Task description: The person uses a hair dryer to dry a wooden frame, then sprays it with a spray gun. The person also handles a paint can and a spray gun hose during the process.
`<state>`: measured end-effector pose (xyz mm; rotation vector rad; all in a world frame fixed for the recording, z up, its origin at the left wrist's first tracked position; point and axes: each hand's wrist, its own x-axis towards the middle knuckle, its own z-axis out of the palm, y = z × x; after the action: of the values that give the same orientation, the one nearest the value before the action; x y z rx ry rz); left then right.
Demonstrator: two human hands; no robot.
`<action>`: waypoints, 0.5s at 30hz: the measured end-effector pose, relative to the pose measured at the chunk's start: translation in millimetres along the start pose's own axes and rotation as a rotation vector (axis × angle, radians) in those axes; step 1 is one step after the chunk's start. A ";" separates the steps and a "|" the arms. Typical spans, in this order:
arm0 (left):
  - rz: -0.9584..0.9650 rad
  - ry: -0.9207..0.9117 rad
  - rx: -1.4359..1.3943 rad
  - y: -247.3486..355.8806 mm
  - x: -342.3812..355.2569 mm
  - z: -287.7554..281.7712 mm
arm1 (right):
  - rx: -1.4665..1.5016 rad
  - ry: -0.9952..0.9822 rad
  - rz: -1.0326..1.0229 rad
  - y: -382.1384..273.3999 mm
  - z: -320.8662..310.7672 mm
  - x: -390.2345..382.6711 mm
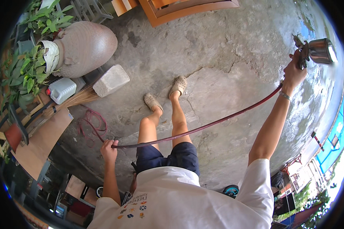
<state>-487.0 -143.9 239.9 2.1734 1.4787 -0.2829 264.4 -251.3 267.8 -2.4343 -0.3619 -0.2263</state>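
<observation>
Looks down from head height through wide fisheye; faces concrete floor (221,86) over white shirt (179,198); sits close to shirt, farther from floor; bends floor's right edge.

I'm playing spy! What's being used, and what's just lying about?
In use:
Silver metal spray gun, in right hand
Long, dark-red hose, in left hand

Not in use:
Big, rounded, brown jar
Rectangular grey block
Boxy white plastic jug

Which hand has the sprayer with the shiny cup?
The right hand, the one with the silver wristband, grips the sprayer. The left hand holds the red hose instead.
</observation>
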 end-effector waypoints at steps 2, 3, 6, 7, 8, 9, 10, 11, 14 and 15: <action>-0.013 0.011 -0.031 -10.2 -2.5 6.5 | -0.067 -0.066 0.065 -21.1 -11.8 6.0; 0.003 0.022 -0.043 -17.6 -2.6 8.1 | -0.047 -0.107 0.034 -20.1 -10.7 3.9; 0.050 0.059 -0.040 -31.1 1.5 6.2 | 0.054 -0.263 0.049 -29.7 -7.5 -18.6; 0.063 0.069 -0.030 -36.2 1.4 3.5 | 0.119 -0.339 0.131 -50.5 -11.9 -40.6; 0.072 0.073 -0.006 -45.5 -0.3 3.9 | 0.201 -0.393 0.149 -67.4 -17.1 -59.5; 0.088 0.069 -0.005 -49.6 2.5 1.2 | 0.281 -0.448 0.165 -84.1 -21.7 -75.4; 0.107 0.063 0.002 -51.1 6.5 -6.0 | 0.322 -0.467 0.170 -98.3 -24.8 -87.7; 0.125 0.059 0.008 -51.5 9.3 -11.6 | 0.364 -0.487 0.173 -112.8 -26.3 -97.3; 0.135 0.062 0.024 -52.1 13.9 -20.4 | 0.242 -0.467 0.136 -108.1 -17.1 -86.8; 0.130 0.062 0.020 -51.8 17.1 -23.7 | 0.162 -0.443 0.118 -100.9 -10.5 -76.0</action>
<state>-530.1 -103.1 238.3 2.3014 1.3650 -0.1880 160.0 -198.0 316.0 -2.3201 -0.4085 0.3861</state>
